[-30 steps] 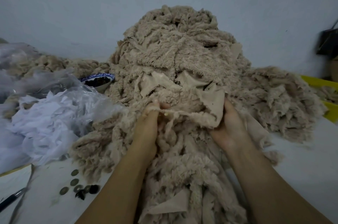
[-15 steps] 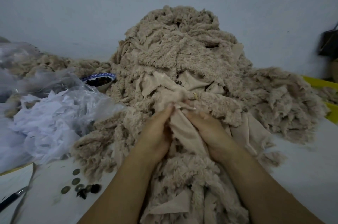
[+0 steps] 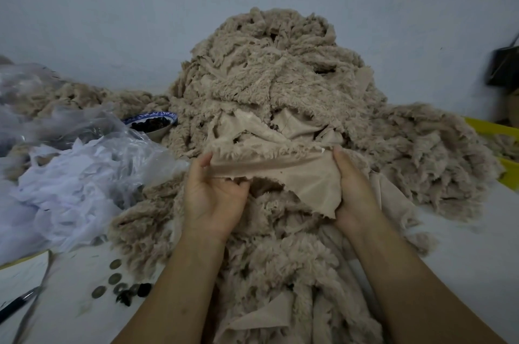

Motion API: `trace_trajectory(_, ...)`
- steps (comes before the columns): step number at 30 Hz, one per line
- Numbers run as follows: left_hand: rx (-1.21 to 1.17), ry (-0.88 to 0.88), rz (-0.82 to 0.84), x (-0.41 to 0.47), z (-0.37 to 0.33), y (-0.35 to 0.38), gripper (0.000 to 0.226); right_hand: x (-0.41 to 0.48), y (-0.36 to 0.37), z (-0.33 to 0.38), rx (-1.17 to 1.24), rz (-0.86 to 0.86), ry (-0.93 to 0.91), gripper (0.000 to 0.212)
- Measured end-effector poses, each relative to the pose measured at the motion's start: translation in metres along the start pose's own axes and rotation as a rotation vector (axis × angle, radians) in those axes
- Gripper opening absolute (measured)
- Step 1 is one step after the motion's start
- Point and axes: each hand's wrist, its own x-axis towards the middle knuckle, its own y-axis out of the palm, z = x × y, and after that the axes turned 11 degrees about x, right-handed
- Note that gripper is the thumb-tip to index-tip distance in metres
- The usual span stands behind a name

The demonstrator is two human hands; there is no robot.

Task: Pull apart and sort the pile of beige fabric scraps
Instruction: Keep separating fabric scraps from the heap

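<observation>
Left hand (image 3: 214, 197) and right hand (image 3: 354, 189) each grip an end of one beige scrap (image 3: 303, 175), held taut above the fabric pile (image 3: 269, 85).

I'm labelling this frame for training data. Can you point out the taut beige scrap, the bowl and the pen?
scrap (image 3: 283, 168), head view, smooth backing at the middle of the strip.
bowl (image 3: 158, 134), head view, its pale outer wall.
pen (image 3: 16, 306), head view, middle of its dark barrel.

White table (image 3: 463, 245), beige scrap pile (image 3: 275, 85), bowl (image 3: 153, 126), small discs (image 3: 114, 278), pen (image 3: 14, 308), plastic bags (image 3: 70, 180)
</observation>
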Motion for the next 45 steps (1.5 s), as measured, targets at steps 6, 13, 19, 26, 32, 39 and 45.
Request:
trace_trajectory(6,0.418,-0.058,-0.042,-0.005,0.006,0.007,0.047,-0.001,0.000,0.003,0.008,0.083,0.044,0.040)
trace_trajectory(13,1.290,0.079,0.182,-0.023,0.042,0.019,0.009,-0.004,0.006,-0.014,-0.248,0.215,-0.158,0.029)
trace_trajectory(19,0.681,0.004,-0.128,-0.009,0.018,0.014,0.019,-0.014,0.010,-0.029,-0.532,0.513,0.015,0.045)
trace_trajectory(26,0.047,-0.022,-0.122,-0.002,-0.010,0.002,0.015,0.001,0.004,0.000,-0.181,0.240,-0.058,0.050)
trace_trajectory(32,0.344,-0.029,-0.193,0.001,0.000,0.001,0.021,0.004,-0.006,0.004,-0.466,0.173,-0.209,0.043)
trace_trajectory(39,0.818,0.048,0.031,-0.010,0.030,0.013,0.041,-0.023,0.017,-0.023,-1.022,0.528,-0.270,0.016)
trace_trajectory(45,0.767,0.086,0.076,-0.005,0.028,0.015,0.062,-0.013,0.009,-0.011,-0.612,0.434,-0.039,0.013)
